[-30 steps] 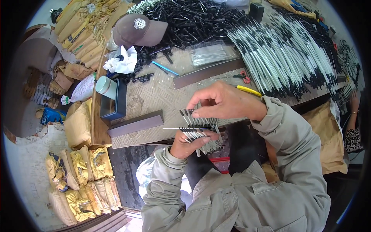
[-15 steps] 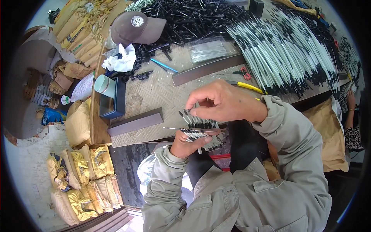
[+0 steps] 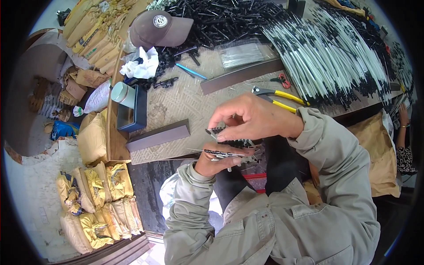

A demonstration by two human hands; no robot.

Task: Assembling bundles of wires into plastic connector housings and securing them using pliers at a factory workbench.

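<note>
My left hand (image 3: 210, 164) is closed around a row of thin black-and-white rods (image 3: 224, 153), held flat above my lap at the table's front edge. A thin wire-like piece sticks out of this row to the left. Just above it, my right hand (image 3: 249, 115) has thumb and index finger pinched at the black tips (image 3: 215, 130) of more rods. Whether these rods join those in my left hand cannot be made out, as my fingers cover part of them.
A large pile of white rods with black ends (image 3: 327, 66) lies at the right, with black parts (image 3: 229, 20) heaped behind. Yellow-handled pliers (image 3: 285, 94), red-handled scissors (image 3: 282, 80), two dark bars (image 3: 159, 134), a blue tray (image 3: 140, 108) and a cap (image 3: 161, 31) are on the table.
The row in my left hand has tipped flatter, so its rods show less. My right hand has shifted slightly left, still pinching. More of the pliers shows.
</note>
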